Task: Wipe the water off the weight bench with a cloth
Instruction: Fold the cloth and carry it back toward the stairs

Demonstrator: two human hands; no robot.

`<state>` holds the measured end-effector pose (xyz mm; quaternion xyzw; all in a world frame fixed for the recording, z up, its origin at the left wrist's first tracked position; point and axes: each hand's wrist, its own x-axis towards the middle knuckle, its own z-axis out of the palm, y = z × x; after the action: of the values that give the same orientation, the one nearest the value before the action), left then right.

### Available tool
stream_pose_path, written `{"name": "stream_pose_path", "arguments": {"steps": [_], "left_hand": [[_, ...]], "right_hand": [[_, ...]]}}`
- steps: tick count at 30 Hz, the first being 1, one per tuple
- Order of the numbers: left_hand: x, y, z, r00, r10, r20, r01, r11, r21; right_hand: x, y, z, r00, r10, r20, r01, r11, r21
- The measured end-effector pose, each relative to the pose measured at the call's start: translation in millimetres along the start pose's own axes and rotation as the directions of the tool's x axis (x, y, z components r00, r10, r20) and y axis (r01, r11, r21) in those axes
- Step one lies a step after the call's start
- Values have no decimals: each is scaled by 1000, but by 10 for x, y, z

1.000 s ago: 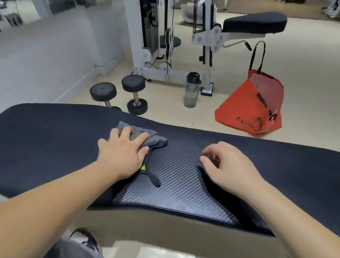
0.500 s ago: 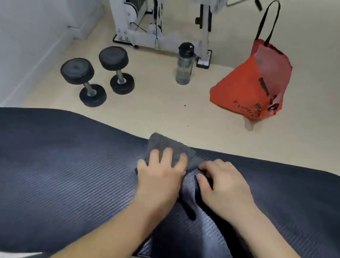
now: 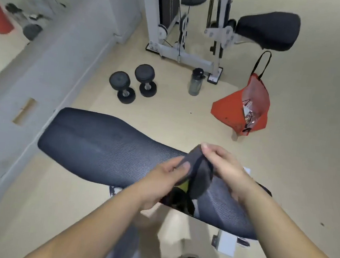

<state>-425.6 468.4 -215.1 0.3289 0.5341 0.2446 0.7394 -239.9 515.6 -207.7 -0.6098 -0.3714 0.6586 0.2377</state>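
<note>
While the cloth (image 3: 200, 174) is held clear of the bench (image 3: 100, 144) in both grips, left hand (image 3: 166, 179) and right hand (image 3: 224, 166) closed on it, the pad's long unwiped stretch (water not discernible) lies down-left, nearer the left hand.

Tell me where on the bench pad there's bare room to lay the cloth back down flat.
The wide end of the bench pad, toward the wall and away from both hands, is bare. The narrow end under the right forearm is also free. The middle is crowded: the left hand and right hand hold the cloth lifted above it.
</note>
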Motion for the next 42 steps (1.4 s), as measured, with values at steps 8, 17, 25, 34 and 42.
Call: {"name": "stream_pose_path", "arguments": {"steps": [8,17,25,34,42], "left_hand": [[-1026,936,237,994,66,-91,-102,858,-503],[-1317,1058,471,887,172,-429,-203,979,-26],[-2052,96,1634,837,155,-525,-279,946,-165],[-3208,-967,3805,552,-176,-815,-665,496,-558],[-4261,-2364,5161,283,-522,-805,-910,118,-397]], "right_hand": [[-852,-1027,-27,948,48,315,-114,974,196],[-1002,-1421,102,975,-73,211,89,994,-67],[-1628,-1101,-300,877,-14,481,140,964,-227],[-2876,-72,-617,602,331,727,132,856,-499],[-4493,1300,-423,250,669,700,210,668,-713]]}}
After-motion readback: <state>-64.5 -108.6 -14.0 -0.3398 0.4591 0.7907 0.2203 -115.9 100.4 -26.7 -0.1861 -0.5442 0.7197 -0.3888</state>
